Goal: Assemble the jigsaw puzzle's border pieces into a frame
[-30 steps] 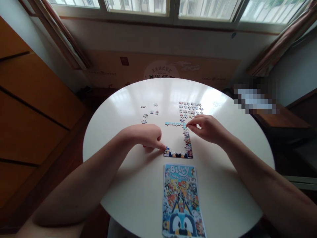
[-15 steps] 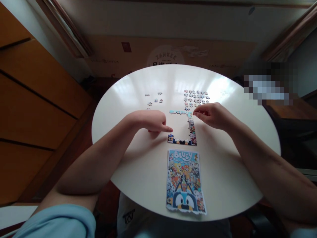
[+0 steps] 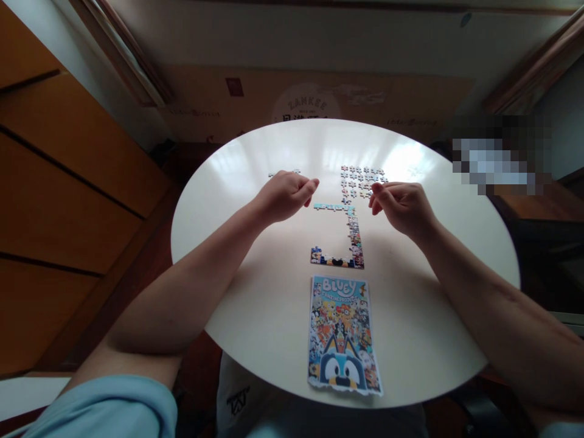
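My left hand [image 3: 288, 196] is raised over the loose pieces left of the puzzle, its fingers curled and the thumb against the forefinger. Any piece in that pinch is hidden. To the right of the puzzle, my right hand [image 3: 404, 205] is closed too, thumb against fingertips, near the lower edge of the rows of loose puzzle pieces [image 3: 358, 176]. I cannot make out what it holds, if anything. Between and below the hands lies the partly joined jigsaw puzzle [image 3: 356, 240]; its top, right and bottom edges are joined, with the table showing through the middle.
A printed Bluey picture sheet [image 3: 344, 334] with a torn lower edge lies nearer me on the white oval table [image 3: 255, 304]. A few loose pieces [image 3: 296, 171] show beyond my left hand. Wooden cabinets [image 3: 59, 182] stand at the left.
My left hand has moved up and away from the puzzle's lower left, its pointing finger now curled in. My right hand has shifted slightly right, off the puzzle's upper right corner.
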`<state>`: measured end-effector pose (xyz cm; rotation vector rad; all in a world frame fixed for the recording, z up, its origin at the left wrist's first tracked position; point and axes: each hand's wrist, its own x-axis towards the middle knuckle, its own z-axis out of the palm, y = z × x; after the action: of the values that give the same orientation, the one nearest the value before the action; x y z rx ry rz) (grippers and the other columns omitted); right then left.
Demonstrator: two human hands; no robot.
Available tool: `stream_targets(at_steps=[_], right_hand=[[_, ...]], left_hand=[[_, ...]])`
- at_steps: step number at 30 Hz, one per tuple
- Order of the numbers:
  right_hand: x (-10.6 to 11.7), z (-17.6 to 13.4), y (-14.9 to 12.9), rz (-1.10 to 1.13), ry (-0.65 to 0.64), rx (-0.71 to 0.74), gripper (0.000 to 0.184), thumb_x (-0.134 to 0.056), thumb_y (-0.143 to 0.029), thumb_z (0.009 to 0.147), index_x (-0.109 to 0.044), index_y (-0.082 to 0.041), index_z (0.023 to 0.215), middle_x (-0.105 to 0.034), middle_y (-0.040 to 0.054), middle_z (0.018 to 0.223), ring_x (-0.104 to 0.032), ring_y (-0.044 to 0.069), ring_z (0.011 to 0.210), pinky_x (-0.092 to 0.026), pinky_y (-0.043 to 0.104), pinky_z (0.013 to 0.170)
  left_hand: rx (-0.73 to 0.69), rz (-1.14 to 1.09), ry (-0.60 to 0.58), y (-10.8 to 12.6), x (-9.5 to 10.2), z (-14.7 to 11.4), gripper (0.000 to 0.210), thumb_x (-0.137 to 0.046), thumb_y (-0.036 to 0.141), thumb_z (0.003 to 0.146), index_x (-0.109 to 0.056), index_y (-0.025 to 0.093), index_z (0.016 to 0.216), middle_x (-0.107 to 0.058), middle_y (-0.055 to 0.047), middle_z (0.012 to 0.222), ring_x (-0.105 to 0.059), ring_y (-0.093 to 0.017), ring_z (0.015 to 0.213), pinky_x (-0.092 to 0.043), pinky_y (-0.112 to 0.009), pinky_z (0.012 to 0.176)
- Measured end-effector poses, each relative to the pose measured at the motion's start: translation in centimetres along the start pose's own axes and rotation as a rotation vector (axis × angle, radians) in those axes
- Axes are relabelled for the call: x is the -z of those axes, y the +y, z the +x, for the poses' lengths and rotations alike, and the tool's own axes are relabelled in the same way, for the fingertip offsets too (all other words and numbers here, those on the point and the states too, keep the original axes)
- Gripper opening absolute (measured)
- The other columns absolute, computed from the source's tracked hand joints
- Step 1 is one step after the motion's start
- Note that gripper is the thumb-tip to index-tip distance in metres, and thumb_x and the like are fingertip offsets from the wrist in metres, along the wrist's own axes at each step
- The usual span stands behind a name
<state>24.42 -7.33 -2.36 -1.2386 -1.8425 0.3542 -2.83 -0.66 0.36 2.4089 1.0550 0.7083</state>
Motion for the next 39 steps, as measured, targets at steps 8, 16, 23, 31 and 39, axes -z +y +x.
stream_targets(at_steps=[8,16,23,31,39], right_hand=[[-0.6,-0.1,0.1,0.081,0.001,-0.096,0.057,-0.051,-0.048,0.101,-0.067,-0.021,0.053,-0.066,0.0035,0.057,-0.057,0.014,0.051,-0.046,0.031,0.057],[-0.9,-0.1,-0.9,0.197,0.069,-0.119,0.049,-0.050,-0.030,0.094,-0.065,-0.020,0.048,-0.065,0.0038,0.057,-0.055,0.013,0.050,-0.043,0.028,0.050],[-0.6,0.0,-1.2,0.319,0.071,-0.117,0.042,-0.053,-0.023,0.085,-0.064,-0.020,0.044,-0.065,0.0045,0.057,-0.055,0.014,0.053,-0.042,0.026,0.046],[-0.3,0.0,-1.9,0.357,0.128,-0.107,0.045,-0.053,-0.024,0.087,-0.064,-0.020,0.043,-0.064,0.0042,0.056,-0.053,0.013,0.047,-0.039,0.026,0.043],[-1.2,-0.4,-1.6,0.268,0.119,-0.090,0.049,-0.052,-0.027,0.093,-0.064,-0.021,0.046,-0.067,0.0054,0.060,-0.055,0.014,0.048,-0.043,0.028,0.044]], left_hand=[[-0.093,-0.131,0.311,-0.8,0.1,0.1,0.058,-0.039,0.045,0.102,-0.062,0.020,0.055,-0.060,-0.003,0.061,-0.058,-0.014,0.059,-0.044,-0.030,0.064],[-0.013,-0.266,0.630,-0.8,1.6,0.0,0.049,-0.042,0.019,0.088,-0.041,0.022,0.039,-0.053,-0.001,0.048,-0.059,-0.013,0.056,-0.044,-0.026,0.057],[0.145,-0.125,0.831,-1.5,3.5,0.0,0.052,-0.035,0.023,0.093,-0.035,0.023,0.041,-0.051,-0.002,0.048,-0.061,-0.014,0.060,-0.051,-0.028,0.067],[0.205,-0.159,0.888,-4.6,4.7,0.1,0.048,-0.033,0.034,0.099,-0.051,0.022,0.056,-0.048,0.001,0.049,-0.054,-0.014,0.051,-0.049,-0.029,0.067],[0.410,0.172,0.398,-6.7,4.9,0.3,0.032,-0.044,0.031,0.094,-0.074,0.019,0.092,-0.076,-0.007,0.099,-0.068,-0.022,0.087,-0.049,-0.032,0.078]])
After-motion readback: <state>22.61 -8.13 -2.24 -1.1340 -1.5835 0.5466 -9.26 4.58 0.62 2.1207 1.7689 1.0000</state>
